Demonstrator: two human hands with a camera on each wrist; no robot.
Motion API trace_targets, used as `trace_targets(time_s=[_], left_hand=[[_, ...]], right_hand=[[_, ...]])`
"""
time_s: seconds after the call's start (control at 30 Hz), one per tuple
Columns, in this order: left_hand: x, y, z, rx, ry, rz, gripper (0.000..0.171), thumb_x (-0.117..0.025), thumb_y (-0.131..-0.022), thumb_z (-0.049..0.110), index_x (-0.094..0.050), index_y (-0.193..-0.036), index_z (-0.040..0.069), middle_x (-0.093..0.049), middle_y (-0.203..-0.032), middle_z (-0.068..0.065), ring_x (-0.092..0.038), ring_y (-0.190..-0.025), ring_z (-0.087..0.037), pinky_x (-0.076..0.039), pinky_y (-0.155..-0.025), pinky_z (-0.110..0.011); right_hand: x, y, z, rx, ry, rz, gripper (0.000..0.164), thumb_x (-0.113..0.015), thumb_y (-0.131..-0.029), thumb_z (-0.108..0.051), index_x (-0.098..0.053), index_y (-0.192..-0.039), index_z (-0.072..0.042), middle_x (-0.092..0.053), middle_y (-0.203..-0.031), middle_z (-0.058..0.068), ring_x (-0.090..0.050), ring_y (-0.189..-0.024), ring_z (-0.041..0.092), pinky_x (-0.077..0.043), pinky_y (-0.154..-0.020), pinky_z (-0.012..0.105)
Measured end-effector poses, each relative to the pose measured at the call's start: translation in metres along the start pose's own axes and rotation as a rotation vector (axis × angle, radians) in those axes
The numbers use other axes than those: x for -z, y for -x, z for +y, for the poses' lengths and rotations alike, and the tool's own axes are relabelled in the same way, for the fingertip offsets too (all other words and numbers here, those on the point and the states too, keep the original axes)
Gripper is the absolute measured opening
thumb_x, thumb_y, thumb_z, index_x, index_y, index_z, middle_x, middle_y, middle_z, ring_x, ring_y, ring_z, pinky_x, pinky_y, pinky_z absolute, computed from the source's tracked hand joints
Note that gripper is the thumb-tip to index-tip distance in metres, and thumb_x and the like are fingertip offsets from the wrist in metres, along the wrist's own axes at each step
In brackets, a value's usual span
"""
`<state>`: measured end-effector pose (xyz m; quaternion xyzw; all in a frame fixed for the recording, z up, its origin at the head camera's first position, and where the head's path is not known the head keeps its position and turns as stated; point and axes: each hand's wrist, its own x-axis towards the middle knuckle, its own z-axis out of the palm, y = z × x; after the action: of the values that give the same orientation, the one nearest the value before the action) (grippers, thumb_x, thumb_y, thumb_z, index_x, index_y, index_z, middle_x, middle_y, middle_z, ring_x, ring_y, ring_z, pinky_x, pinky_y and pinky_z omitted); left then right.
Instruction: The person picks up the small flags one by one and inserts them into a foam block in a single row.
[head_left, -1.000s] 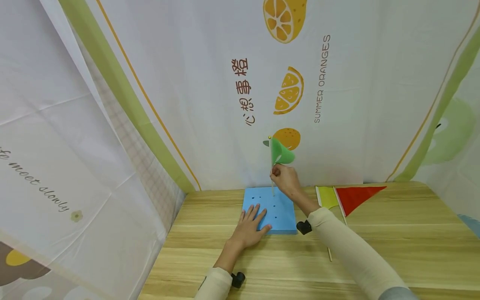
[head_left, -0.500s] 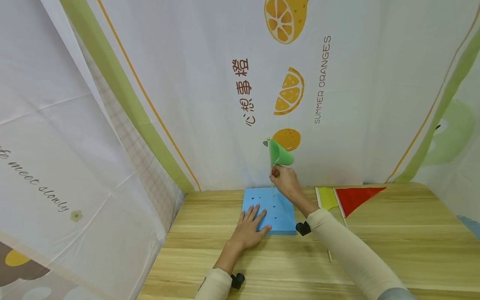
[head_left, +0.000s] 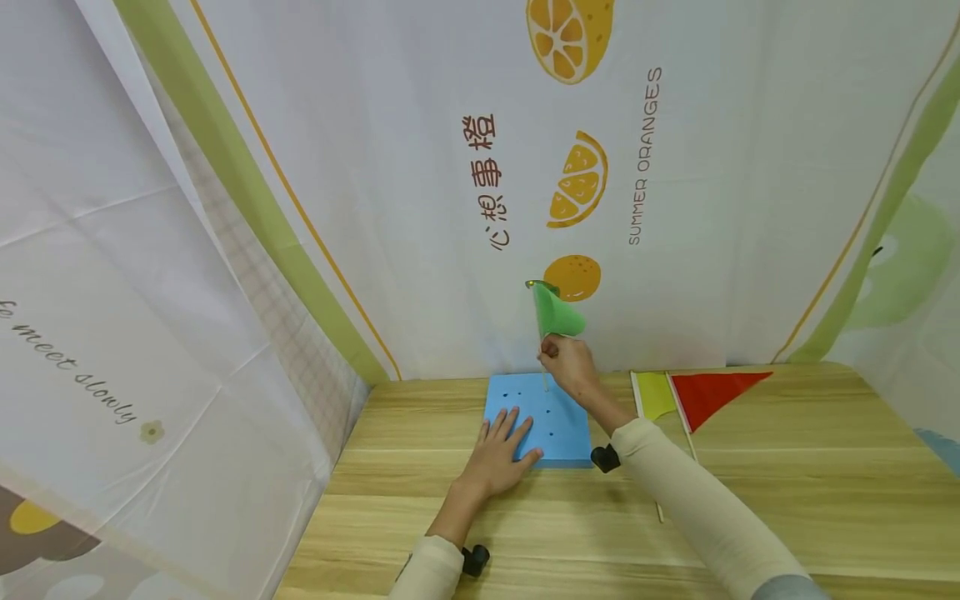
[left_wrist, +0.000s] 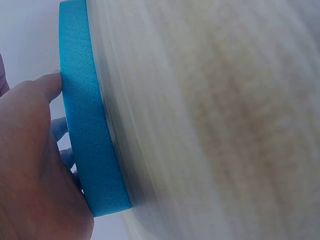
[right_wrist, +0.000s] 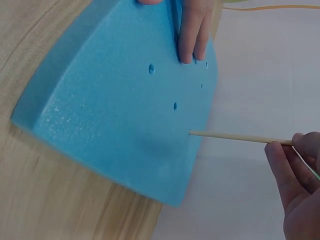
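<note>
A blue foam block (head_left: 566, 446) with several small holes in its top lies on the table near the wall. My left hand (head_left: 495, 461) rests on its near left part with fingers spread. In the left wrist view that hand (left_wrist: 30, 150) lies against the block's blue side (left_wrist: 92, 115). With thumb and fingertips my right hand (head_left: 572, 364) pinches the thin wooden stick of a green flag (head_left: 557, 315), just under the cloth. The stick's lower end (right_wrist: 200, 133) meets the block at a spot near its far edge; how deep it sits is hidden.
To the right on the wooden table (head_left: 787, 483) lie a yellow flag (head_left: 655, 395) and a red triangular flag (head_left: 708, 398), their sticks partly behind my right sleeve (head_left: 697, 508). A white printed curtain (head_left: 420, 275) hangs right behind the table's back edge.
The green flag's top has tipped slightly left and come down a little, with my right hand still pinching its stick. The left hand and the block have stayed in place.
</note>
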<state>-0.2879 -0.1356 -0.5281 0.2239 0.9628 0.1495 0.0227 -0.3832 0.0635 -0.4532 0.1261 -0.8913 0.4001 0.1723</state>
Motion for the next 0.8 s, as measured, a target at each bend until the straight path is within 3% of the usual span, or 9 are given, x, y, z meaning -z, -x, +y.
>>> trace_targets(time_s=[0.8], left_hand=[[-0.0025,-0.0007,-0.0003,0.011,0.013,0.0,0.069,-0.046,-0.111,0.056,-0.037,-0.168,0.02,-0.022,-0.179,-0.011,-0.017,-0.167,-0.036,-0.015,-0.135,-0.06]], right_hand=[[-0.0009,0.0014,-0.0024,-0.049,-0.006,0.007,0.01,-0.073,-0.101,-0.01,-0.074,-0.104,-0.001,-0.08,-0.1,0.014,-0.076,-0.092,0.029,-0.064,-0.082,0.044]])
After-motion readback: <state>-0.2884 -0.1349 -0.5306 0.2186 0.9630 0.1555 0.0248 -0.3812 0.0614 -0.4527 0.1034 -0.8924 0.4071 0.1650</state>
